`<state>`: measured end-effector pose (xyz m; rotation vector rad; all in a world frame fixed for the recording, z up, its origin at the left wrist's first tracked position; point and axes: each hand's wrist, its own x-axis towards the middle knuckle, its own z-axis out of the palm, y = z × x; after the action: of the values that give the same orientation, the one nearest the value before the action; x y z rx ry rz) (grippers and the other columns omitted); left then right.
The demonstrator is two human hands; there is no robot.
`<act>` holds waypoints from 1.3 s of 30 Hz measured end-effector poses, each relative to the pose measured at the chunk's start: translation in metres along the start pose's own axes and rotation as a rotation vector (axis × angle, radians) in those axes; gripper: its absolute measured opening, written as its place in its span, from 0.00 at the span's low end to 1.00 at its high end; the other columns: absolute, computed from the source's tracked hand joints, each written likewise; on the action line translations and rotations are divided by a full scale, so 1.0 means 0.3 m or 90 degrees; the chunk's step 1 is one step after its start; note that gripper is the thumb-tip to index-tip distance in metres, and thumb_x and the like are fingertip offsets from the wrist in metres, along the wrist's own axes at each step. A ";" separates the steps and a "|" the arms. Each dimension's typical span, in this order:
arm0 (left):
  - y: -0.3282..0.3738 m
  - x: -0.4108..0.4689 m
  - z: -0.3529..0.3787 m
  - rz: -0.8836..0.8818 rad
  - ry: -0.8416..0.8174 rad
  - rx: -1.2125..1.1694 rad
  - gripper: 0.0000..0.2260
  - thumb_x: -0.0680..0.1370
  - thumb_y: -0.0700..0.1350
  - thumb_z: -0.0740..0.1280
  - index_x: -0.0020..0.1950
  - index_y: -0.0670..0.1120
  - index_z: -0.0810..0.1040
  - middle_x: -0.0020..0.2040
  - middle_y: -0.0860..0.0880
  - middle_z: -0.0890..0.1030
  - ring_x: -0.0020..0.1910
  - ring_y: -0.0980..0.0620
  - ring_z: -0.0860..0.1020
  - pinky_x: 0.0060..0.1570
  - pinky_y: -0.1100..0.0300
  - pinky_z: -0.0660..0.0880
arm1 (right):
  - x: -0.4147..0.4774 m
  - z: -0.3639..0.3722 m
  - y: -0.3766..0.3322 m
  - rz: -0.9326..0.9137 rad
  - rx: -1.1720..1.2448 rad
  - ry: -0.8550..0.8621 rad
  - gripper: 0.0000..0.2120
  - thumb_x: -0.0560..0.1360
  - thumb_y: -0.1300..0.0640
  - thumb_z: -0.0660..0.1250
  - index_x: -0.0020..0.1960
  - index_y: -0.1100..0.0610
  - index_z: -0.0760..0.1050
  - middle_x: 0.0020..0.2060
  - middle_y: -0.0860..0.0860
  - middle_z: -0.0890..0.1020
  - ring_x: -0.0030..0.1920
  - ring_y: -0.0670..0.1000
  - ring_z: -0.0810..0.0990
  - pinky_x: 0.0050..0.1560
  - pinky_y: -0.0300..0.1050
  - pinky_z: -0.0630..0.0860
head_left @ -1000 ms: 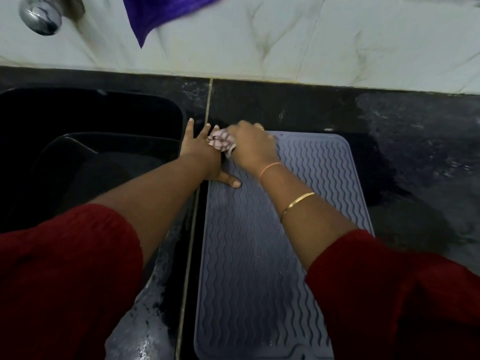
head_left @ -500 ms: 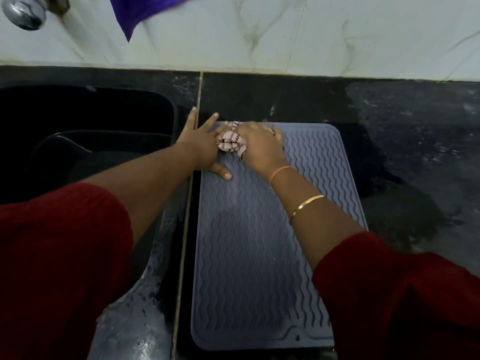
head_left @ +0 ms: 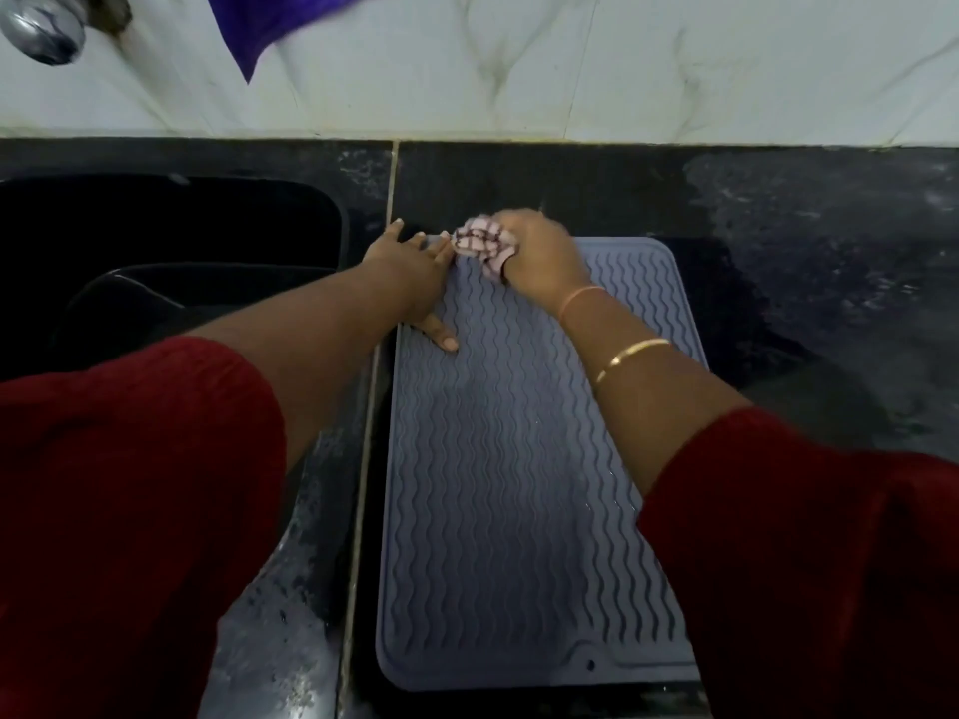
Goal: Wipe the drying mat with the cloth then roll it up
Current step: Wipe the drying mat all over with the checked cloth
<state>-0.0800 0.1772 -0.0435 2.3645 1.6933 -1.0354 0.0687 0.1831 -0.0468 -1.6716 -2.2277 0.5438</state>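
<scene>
A grey drying mat (head_left: 498,511) with wavy ridges lies flat on the black counter, its long side running away from me. My right hand (head_left: 539,256) is closed around a bunched pink checked cloth (head_left: 480,243) and presses it on the mat's far left corner. My left hand (head_left: 415,272) lies flat with fingers spread on the mat's far left edge, its thumb resting on the ridges. The cloth touches the fingertips of my left hand.
A black sink (head_left: 171,251) sits left of the mat, with a chrome tap (head_left: 44,31) above it. A purple cloth (head_left: 280,23) hangs on the white tiled wall. The wet black counter (head_left: 830,282) extends to the right.
My right hand has pushed the cloth further toward the mat's far edge. My left hand has stayed on the mat's far left edge. The view has tilted, showing the mat's near edge.
</scene>
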 end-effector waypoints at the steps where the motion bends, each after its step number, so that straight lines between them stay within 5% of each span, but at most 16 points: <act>1: -0.001 0.004 0.003 -0.001 0.001 0.003 0.58 0.62 0.75 0.61 0.77 0.44 0.39 0.78 0.46 0.43 0.77 0.45 0.46 0.73 0.45 0.39 | 0.004 0.018 -0.005 -0.003 -0.025 -0.046 0.15 0.72 0.60 0.64 0.59 0.53 0.75 0.58 0.55 0.78 0.61 0.59 0.74 0.62 0.55 0.71; 8: -0.022 0.011 0.031 0.010 0.055 -0.051 0.57 0.63 0.73 0.63 0.77 0.44 0.38 0.78 0.46 0.43 0.77 0.46 0.48 0.73 0.44 0.41 | -0.364 0.090 -0.042 0.007 -0.029 -0.020 0.14 0.69 0.62 0.63 0.52 0.49 0.78 0.54 0.49 0.80 0.58 0.55 0.73 0.66 0.53 0.58; 12: -0.008 -0.003 0.036 -0.002 0.058 -0.042 0.57 0.62 0.75 0.61 0.77 0.45 0.39 0.78 0.47 0.44 0.77 0.46 0.48 0.72 0.42 0.39 | -0.486 0.058 -0.064 0.009 0.044 -0.101 0.13 0.67 0.64 0.65 0.48 0.51 0.80 0.49 0.49 0.82 0.53 0.54 0.75 0.60 0.49 0.63; 15: -0.005 -0.047 0.077 0.027 0.108 -0.120 0.46 0.70 0.69 0.61 0.77 0.50 0.40 0.78 0.46 0.45 0.77 0.45 0.49 0.71 0.39 0.41 | -0.396 0.016 -0.080 0.062 0.128 -0.027 0.07 0.68 0.64 0.65 0.42 0.56 0.79 0.40 0.53 0.81 0.46 0.56 0.79 0.51 0.57 0.76; 18: 0.009 -0.107 0.156 0.115 0.140 -0.233 0.31 0.80 0.55 0.58 0.77 0.55 0.45 0.78 0.46 0.44 0.77 0.45 0.45 0.70 0.37 0.39 | -0.296 0.015 -0.114 0.046 0.047 -0.020 0.08 0.71 0.61 0.65 0.49 0.54 0.78 0.49 0.53 0.81 0.54 0.57 0.78 0.58 0.56 0.73; 22: 0.030 -0.122 0.209 0.100 0.114 -0.298 0.24 0.83 0.50 0.49 0.77 0.57 0.44 0.78 0.50 0.42 0.77 0.46 0.42 0.69 0.36 0.36 | -0.399 0.095 -0.151 0.037 -0.047 -0.073 0.12 0.71 0.61 0.63 0.51 0.51 0.79 0.53 0.51 0.81 0.59 0.57 0.75 0.61 0.54 0.64; 27: 0.032 -0.115 0.196 0.076 0.111 -0.218 0.24 0.83 0.50 0.47 0.76 0.57 0.40 0.78 0.51 0.41 0.77 0.46 0.42 0.67 0.33 0.35 | -0.677 0.082 -0.131 -0.030 0.002 -0.129 0.17 0.68 0.62 0.65 0.54 0.49 0.80 0.58 0.47 0.81 0.60 0.52 0.74 0.64 0.49 0.60; 29: 0.046 -0.124 0.190 0.059 0.107 -0.205 0.25 0.83 0.50 0.47 0.76 0.56 0.40 0.78 0.50 0.41 0.77 0.46 0.43 0.68 0.33 0.35 | -0.730 0.069 -0.132 -0.045 0.039 -0.195 0.16 0.68 0.63 0.66 0.53 0.51 0.81 0.55 0.49 0.82 0.57 0.53 0.77 0.63 0.49 0.67; 31: 0.057 -0.138 0.169 0.043 0.127 -0.174 0.25 0.82 0.48 0.50 0.77 0.55 0.43 0.78 0.49 0.44 0.77 0.46 0.44 0.67 0.32 0.35 | -0.713 0.038 -0.145 -0.016 0.161 -0.239 0.13 0.67 0.68 0.66 0.48 0.59 0.82 0.48 0.55 0.84 0.49 0.56 0.80 0.53 0.55 0.78; 33: 0.062 -0.149 0.140 0.033 0.159 -0.196 0.23 0.81 0.47 0.52 0.76 0.56 0.54 0.78 0.50 0.51 0.77 0.46 0.48 0.66 0.31 0.33 | -0.632 0.005 -0.146 0.042 0.245 -0.172 0.10 0.66 0.72 0.64 0.43 0.65 0.81 0.43 0.60 0.83 0.44 0.58 0.81 0.46 0.58 0.80; 36: 0.098 -0.165 0.132 0.020 0.145 -0.361 0.21 0.81 0.53 0.53 0.74 0.59 0.60 0.77 0.52 0.57 0.76 0.46 0.51 0.64 0.32 0.29 | -0.498 -0.011 -0.131 0.058 0.176 -0.099 0.10 0.67 0.71 0.64 0.41 0.60 0.80 0.43 0.58 0.82 0.44 0.56 0.80 0.48 0.55 0.79; 39: 0.138 -0.174 0.185 0.040 0.045 -0.347 0.26 0.79 0.64 0.48 0.76 0.61 0.47 0.78 0.54 0.42 0.76 0.47 0.41 0.60 0.30 0.28 | -0.494 0.056 -0.149 0.038 -0.030 -0.138 0.09 0.71 0.62 0.65 0.49 0.53 0.79 0.51 0.54 0.80 0.56 0.58 0.76 0.58 0.56 0.72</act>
<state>-0.0804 0.0950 -0.0717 2.0920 1.6423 -0.4063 0.0643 0.0275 -0.0428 -1.7846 -2.3621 0.7246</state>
